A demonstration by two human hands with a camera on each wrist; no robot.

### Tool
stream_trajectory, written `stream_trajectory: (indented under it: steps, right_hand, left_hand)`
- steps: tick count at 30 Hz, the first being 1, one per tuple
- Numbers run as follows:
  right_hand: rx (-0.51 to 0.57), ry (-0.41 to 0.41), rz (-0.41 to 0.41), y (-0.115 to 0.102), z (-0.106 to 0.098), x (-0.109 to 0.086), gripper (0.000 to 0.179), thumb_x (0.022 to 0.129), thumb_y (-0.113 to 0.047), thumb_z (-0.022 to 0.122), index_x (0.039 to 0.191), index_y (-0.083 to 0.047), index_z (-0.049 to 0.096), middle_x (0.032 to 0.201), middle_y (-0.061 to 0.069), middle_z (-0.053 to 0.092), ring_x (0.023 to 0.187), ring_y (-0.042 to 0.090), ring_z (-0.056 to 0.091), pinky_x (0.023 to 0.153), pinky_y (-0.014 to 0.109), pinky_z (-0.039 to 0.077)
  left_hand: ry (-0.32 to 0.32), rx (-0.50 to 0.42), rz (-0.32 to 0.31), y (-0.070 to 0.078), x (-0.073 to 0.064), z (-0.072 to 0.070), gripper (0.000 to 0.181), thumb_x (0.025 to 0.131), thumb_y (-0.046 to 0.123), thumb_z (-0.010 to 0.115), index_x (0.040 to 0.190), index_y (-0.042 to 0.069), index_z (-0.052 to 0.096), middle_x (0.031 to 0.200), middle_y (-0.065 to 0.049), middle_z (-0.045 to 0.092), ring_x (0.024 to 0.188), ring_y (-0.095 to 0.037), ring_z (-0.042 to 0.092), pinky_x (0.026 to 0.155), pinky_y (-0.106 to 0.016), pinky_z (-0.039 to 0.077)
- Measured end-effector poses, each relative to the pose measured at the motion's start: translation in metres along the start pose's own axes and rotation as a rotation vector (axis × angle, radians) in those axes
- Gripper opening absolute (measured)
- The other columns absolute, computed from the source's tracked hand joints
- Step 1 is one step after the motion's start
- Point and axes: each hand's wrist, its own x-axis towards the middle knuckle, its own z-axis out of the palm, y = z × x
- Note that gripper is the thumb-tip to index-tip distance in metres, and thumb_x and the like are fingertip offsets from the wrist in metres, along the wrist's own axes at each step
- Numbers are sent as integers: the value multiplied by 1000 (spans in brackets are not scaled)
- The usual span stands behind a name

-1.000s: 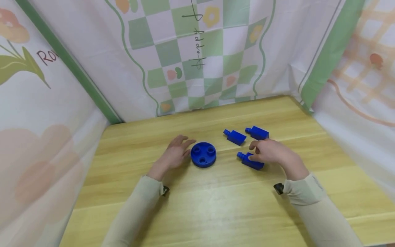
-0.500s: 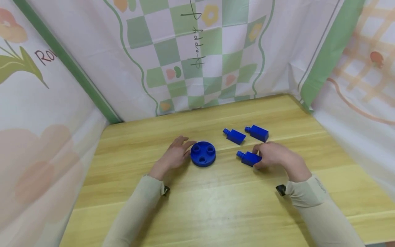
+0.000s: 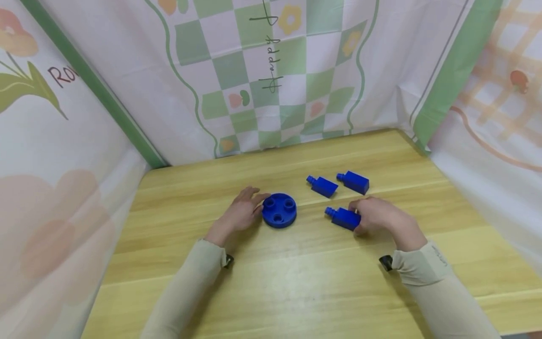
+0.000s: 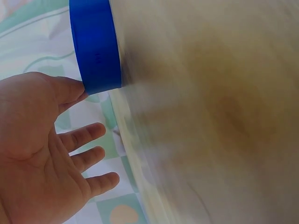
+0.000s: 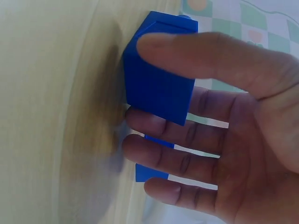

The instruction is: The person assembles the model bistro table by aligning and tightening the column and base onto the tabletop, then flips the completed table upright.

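In the head view a round blue base [image 3: 279, 219] with three raised ring sockets lies on the table. My left hand [image 3: 240, 212] rests beside it, thumb and index fingertip at its left rim. The left wrist view shows that thumb right at the edge of the base [image 4: 96, 51], the other fingers loosely extended. To the right, my right hand [image 3: 378, 219] pinches the thick end of a blue rectangular block with a ridged neck [image 3: 344, 218]. Seen from the right wrist, the thumb lies across this block [image 5: 156, 84]; its neck is mostly hidden.
Behind the right hand lie two similar blue blocks, one to the left [image 3: 325, 187] and another to the right [image 3: 354, 182]. The wooden table [image 3: 296, 292] is bounded by patterned cloth [image 3: 271, 108] at the back and both sides.
My right hand has shifted from above the nearest block to its thick end, thumb and fingers closing on its sides. The left hand and the base stay nearly still.
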Motion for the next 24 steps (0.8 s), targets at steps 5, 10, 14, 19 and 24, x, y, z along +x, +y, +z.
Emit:
stream_trajectory:
  steps: [5, 10, 14, 19, 24]
  right_hand:
    - [-33, 92, -32, 1, 0, 0, 40, 75, -24, 71, 111, -13, 62, 98, 6, 66, 87, 21, 61, 80, 46, 51]
    - [-13, 169, -70, 2, -2, 4, 35, 79, -29, 71, 110, -14, 64, 95, 2, 67, 85, 19, 61, 78, 44, 51]
    - [14, 227, -101, 1, -3, 8, 35, 80, -30, 72, 111, -14, 65, 91, 0, 67, 80, 15, 60, 75, 41, 51]
    - [68, 293, -103, 0, -3, 11, 35, 80, -32, 72, 112, -18, 64, 94, 2, 68, 85, 18, 63, 80, 44, 51]
    - [117, 330, -97, -2, -6, 14, 38, 82, -35, 71, 115, -18, 62, 99, 4, 69, 95, 23, 64, 84, 46, 50]
  left_hand:
    - [0, 7, -4, 0, 1, 1, 43, 99, 23, 45, 141, 23, 42, 145, -17, 39, 140, -37, 26, 116, -48, 23]
    - [2, 6, -9, -1, 1, 2, 43, 99, 23, 45, 142, 24, 41, 145, -17, 39, 140, -37, 27, 116, -48, 23]
    - [-3, 12, -14, -1, 1, 3, 43, 99, 24, 44, 142, 24, 40, 144, -17, 39, 140, -37, 27, 116, -47, 22]
    - [-1, 32, -9, 0, 0, 4, 43, 100, 25, 43, 143, 24, 40, 143, -17, 41, 139, -37, 29, 116, -48, 23]
    - [8, 32, -6, 1, -1, 4, 43, 100, 24, 44, 142, 23, 40, 142, -17, 42, 138, -37, 30, 114, -49, 25]
